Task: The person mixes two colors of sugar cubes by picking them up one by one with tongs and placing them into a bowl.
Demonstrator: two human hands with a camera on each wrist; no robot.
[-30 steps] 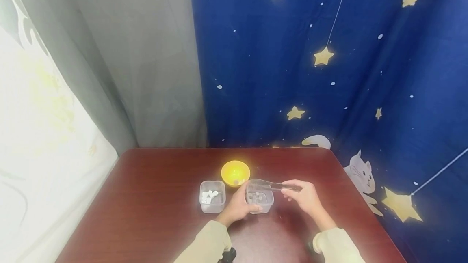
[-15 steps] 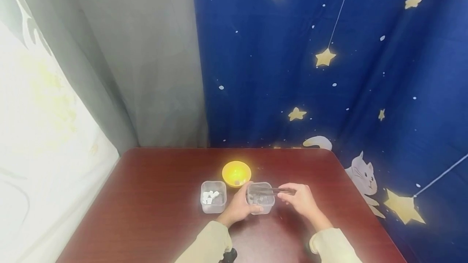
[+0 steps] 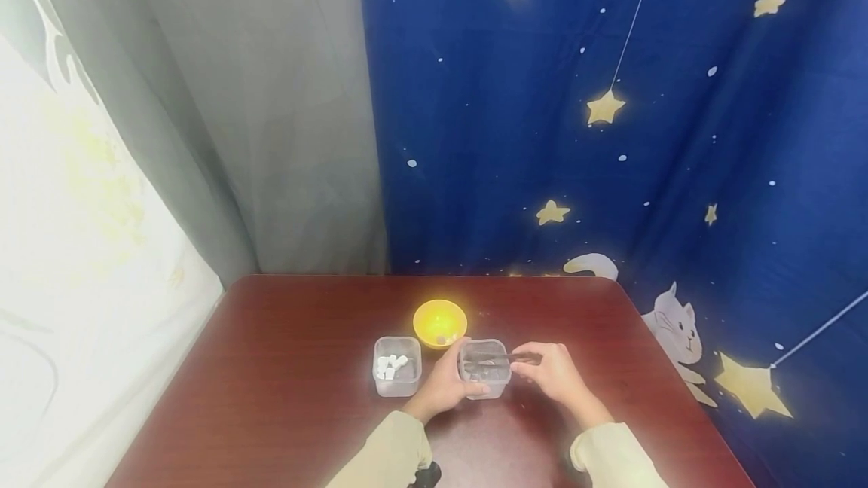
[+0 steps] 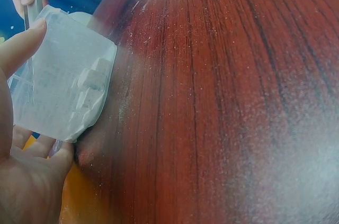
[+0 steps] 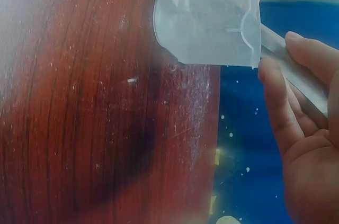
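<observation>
My left hand grips a clear square plastic tub from its left side, thumb along the front wall. In the left wrist view, pale block-like pieces show through the tub near its bottom. My right hand pinches a pair of slim tongs, whose far ends reach down inside the tub; what the tips touch is unclear. The right wrist view shows the tongs' flat arm between the thumb and fingers of the right hand.
A second clear tub with several white pieces stands left of my left hand. Behind the hands is a yellow bowl with a few small pieces at its near side. Everything stands on a dark red wooden table before curtains.
The tongs have gone from lying above the tub's rim to pointing down inside it. My right hand has moved slightly left and lower; the left hand keeps its hold.
</observation>
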